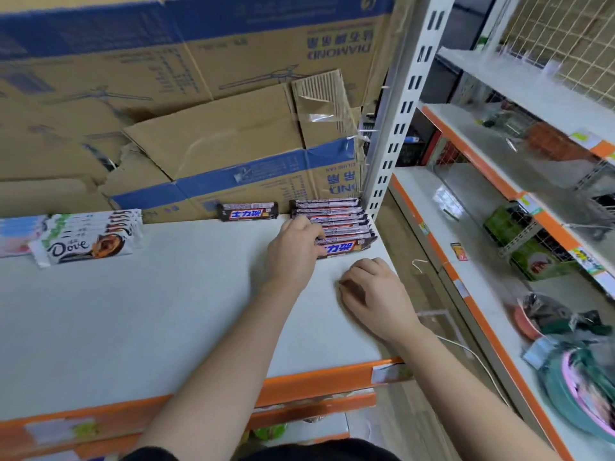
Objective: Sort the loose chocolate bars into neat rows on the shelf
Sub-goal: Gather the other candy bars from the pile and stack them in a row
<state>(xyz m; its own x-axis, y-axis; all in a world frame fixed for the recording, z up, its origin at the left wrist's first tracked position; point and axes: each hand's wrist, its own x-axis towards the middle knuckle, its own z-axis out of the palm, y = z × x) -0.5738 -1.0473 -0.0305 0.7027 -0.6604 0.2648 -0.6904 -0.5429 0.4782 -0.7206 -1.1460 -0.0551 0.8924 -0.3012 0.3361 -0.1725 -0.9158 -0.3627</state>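
Observation:
A row of dark brown Snickers bars point(342, 221) stands on edge at the back right corner of the white shelf point(139, 311). My left hand point(293, 249) has its fingers curled over the left ends of the front bars in that row. One lone Snickers bar point(248, 211) lies at the shelf's back edge, left of the row. White Dove bars point(91, 237) lie in an overlapping row at the far left. My right hand point(374, 292) rests palm down on the shelf in front of the Snickers row, fingers curled, with nothing visible in it.
Flattened cardboard boxes point(216, 128) lean behind the shelf. A white slotted upright post point(396, 128) stands at the shelf's right corner. Orange-edged shelves point(472, 247) on the right hold packaged goods and bowls. Pale pink packets point(16, 234) lie left of the Dove bars.

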